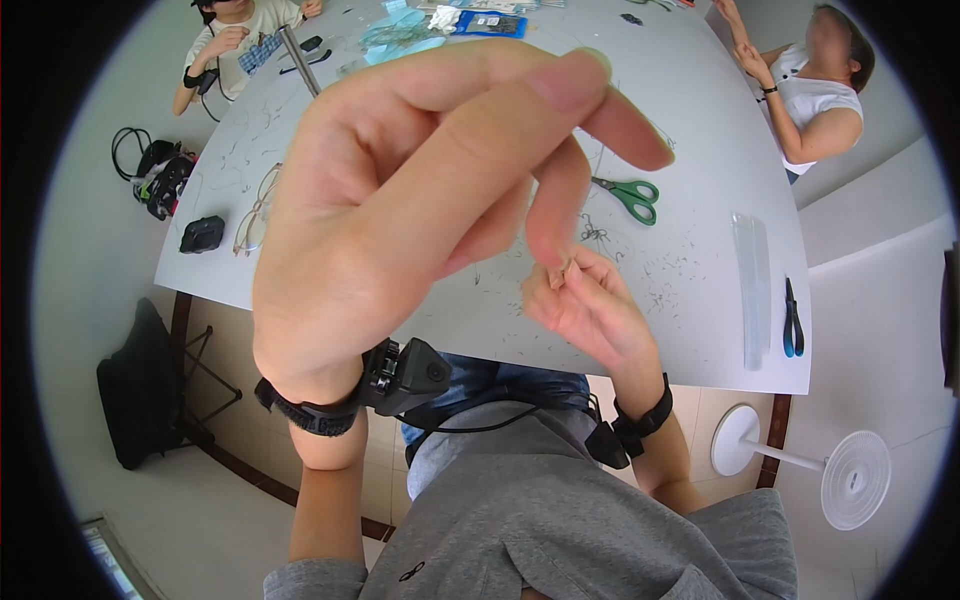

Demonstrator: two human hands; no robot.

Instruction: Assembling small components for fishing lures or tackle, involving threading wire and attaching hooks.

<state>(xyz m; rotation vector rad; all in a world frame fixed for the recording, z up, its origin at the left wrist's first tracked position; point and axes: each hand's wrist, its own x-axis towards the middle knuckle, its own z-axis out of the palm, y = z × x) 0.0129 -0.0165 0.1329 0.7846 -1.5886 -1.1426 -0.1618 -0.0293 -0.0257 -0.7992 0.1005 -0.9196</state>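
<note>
My left hand is raised close to the camera and fills the middle of the view. Its thumb presses against the index finger in a pinch, while the other fingers curl below; anything between them is too small to make out. Lower and to the right is my right hand, its thumb and fingertips pinched together just under a bent finger of the left. Whatever the right fingertips hold does not show clearly. Green-handled scissors lie on the table beyond my right hand, beside a small tangle of dark threads.
Dark thread scraps dot the white table. Clear plastic strips and blue-black snips lie at right. Eyeglasses, a small black device and a metal post are at left. Two people sit across the table.
</note>
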